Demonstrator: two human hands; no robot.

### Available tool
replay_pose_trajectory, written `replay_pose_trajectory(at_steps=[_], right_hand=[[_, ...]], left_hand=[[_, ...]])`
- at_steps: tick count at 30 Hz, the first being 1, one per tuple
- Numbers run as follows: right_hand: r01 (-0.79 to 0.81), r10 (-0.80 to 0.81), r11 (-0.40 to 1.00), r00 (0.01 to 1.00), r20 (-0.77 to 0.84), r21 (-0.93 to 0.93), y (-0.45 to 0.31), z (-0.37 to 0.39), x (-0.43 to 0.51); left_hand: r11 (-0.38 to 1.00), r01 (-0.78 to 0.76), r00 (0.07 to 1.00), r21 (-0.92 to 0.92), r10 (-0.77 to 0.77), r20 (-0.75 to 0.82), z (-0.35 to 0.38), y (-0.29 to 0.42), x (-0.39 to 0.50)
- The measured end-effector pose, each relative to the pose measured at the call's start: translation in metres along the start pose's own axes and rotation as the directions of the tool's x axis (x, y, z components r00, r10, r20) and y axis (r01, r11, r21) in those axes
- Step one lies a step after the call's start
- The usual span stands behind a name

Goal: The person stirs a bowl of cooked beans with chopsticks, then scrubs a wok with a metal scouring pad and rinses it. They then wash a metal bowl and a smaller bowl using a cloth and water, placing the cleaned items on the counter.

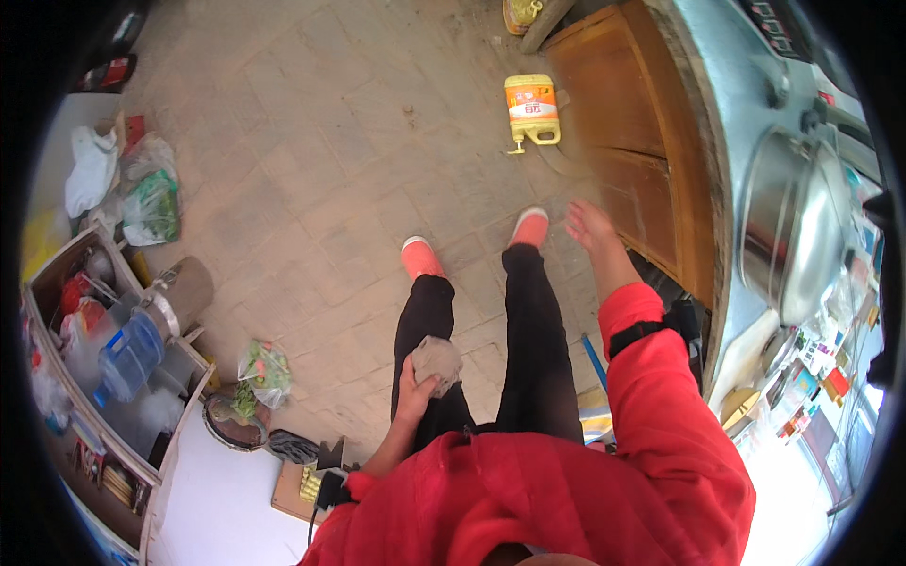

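Note:
A crumpled greyish-beige cloth [437,362] is bunched in my left hand [413,390], in front of my left thigh. My right hand [591,225] is held out beside the wooden cabinet door [628,212], its fingers spread and holding nothing. Whether it touches the door I cannot tell. Beyond it, a yellow jug of dish soap with a pump [532,113] lies on the brick floor [311,156].
To my right, a counter [723,141] bears a large lidded metal pot [800,226]. On my left stand a cluttered wooden shelf unit [145,488], a blue water jug [131,357], and bags of vegetables [266,371]. Another yellow container [522,15] stands at the cabinet's far end.

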State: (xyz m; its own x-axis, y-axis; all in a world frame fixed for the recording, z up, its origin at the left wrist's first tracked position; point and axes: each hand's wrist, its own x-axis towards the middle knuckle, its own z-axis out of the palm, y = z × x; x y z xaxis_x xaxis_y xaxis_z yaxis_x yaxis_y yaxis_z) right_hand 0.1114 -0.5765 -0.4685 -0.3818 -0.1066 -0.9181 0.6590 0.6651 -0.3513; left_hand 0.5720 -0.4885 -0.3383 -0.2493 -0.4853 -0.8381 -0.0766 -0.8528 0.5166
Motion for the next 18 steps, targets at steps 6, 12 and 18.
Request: replay_pose_trajectory(at_steps=[6, 12, 18], right_hand=[[-0.119, 0.121, 0.993, 0.987, -0.103, 0.019, -0.005, 0.044, 0.160], [-0.164, 0.158, 0.986, 0.964, -0.215, -0.010, -0.003, 0.062, 0.260], [-0.164, 0.202, 0.974, 0.938, -0.282, 0.154, 0.000, 0.069, 0.316]], left_hand=[[0.981, 0.096, 0.981, -0.171, -0.122, -0.149, 0.023, 0.012, 0.031], [0.950, 0.181, 0.934, -0.255, -0.248, -0.258, 0.060, 0.033, 0.052], [0.937, 0.218, 0.923, -0.273, -0.289, -0.255, 0.076, 0.052, 0.071]])
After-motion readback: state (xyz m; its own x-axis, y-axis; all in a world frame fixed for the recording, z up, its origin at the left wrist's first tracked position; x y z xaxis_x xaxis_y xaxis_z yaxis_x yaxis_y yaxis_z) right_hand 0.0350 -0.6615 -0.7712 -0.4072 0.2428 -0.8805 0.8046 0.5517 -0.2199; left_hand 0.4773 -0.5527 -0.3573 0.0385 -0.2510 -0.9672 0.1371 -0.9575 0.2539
